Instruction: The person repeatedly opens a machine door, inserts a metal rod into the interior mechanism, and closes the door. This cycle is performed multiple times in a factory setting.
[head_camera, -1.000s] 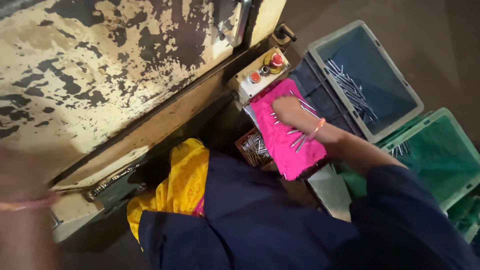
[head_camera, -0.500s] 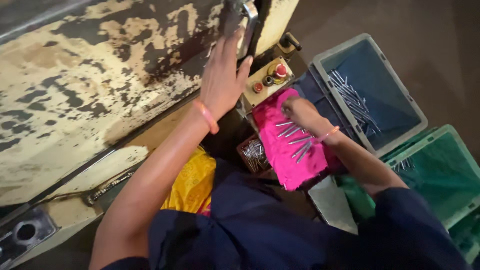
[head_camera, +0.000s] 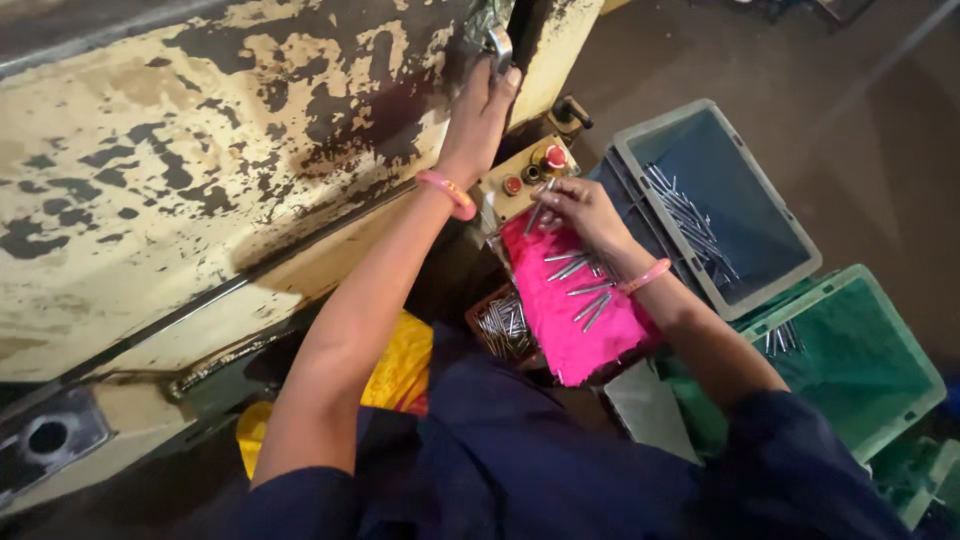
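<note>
Since a moment ago, the left hand (head_camera: 482, 100) has climbed higher up the worn machine face to a metal handle (head_camera: 497, 42), fingers curled against it.

Blue crate (head_camera: 640, 165), far right, holds loose metal rods (head_camera: 690, 215); the green crate (head_camera: 905, 420) beside it shows a few more; a small brown box (head_camera: 503, 326) near the pink cloth (head_camera: 570, 305) is packed with pins. On that cloth, the right hand (head_camera: 585, 205) pinches one rod (head_camera: 534, 218) between closed fingertips, just beside the button panel (head_camera: 528, 180).
</note>
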